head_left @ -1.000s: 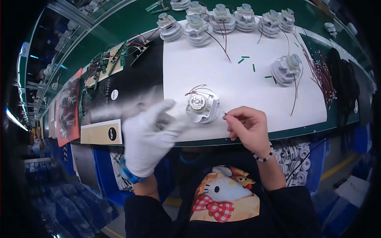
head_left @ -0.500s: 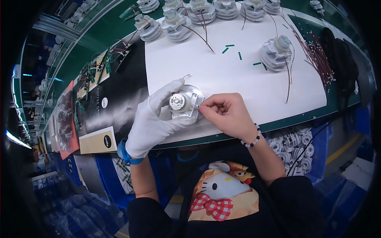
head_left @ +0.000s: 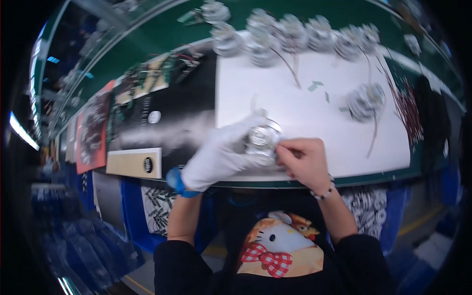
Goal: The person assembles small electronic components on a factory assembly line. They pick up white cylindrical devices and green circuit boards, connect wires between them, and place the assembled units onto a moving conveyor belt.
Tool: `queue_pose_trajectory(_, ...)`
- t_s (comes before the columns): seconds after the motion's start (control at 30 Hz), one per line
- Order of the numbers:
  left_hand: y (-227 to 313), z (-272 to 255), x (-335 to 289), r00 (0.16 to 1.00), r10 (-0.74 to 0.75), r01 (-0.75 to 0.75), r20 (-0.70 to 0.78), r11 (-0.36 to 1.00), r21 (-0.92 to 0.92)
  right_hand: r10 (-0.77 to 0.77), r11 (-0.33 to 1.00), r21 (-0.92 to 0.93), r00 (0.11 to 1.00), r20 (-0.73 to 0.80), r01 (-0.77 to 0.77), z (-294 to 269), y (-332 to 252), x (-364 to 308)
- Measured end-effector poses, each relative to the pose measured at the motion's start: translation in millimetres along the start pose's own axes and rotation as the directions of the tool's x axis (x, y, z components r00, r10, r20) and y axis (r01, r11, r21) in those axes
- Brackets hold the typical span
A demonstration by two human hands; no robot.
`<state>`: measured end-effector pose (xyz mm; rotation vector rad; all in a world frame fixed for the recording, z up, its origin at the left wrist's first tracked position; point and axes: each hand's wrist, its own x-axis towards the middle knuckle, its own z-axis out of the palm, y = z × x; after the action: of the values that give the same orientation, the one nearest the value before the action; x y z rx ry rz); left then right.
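Observation:
My left hand point(head_left: 216, 160), in a white glove with a blue band at the wrist, grips a small motor assembly point(head_left: 260, 137). The assembly is a round silvery motor in a pale housing, held just above the front of the white sheet. My bare right hand point(head_left: 305, 160), with a bead bracelet at the wrist, is closed in a pinch at the housing's right edge. What lies between its fingertips is hidden and blurred. A similar motor assembly point(head_left: 366, 103) with a hanging wire stands farther right on the sheet.
Several more motor assemblies point(head_left: 290, 32) line the back of the white sheet point(head_left: 275, 88). Green strips point(head_left: 317, 86) lie on it. Brown wires point(head_left: 410, 113) are bundled at right; circuit boards point(head_left: 167, 69) lie at left. Below the bench edge, blue bins point(head_left: 130, 209) hold parts.
The whole view has shifted, so bench and hands appear farther right, and the picture is blurred. My left hand keeps the motor assembly; my right hand stays pinched at its right edge.

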<state>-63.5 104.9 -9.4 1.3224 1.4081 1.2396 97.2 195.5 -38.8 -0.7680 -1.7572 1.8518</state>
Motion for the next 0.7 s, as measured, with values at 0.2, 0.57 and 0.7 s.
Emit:
queue_pose_trajectory(0.2,29,-36,-6,0.994,0.086,-0.105,0.067,0.911,0.399,0.046,0.998,0.040,0.999,-0.026,-0.045,-10,-9,-5)
queue_pose_trajectory(0.57,-63,-194,60,0.790,-0.219,0.564,-0.572,0.626,0.539,0.198,0.975,0.078,0.972,0.123,-0.209,-34,1,-42)
queue_pose_trajectory(0.7,-44,-185,58,0.836,-0.403,0.548,-0.372,0.596,0.587,0.208,0.969,0.066,0.933,0.294,-0.237,-34,-1,-45)
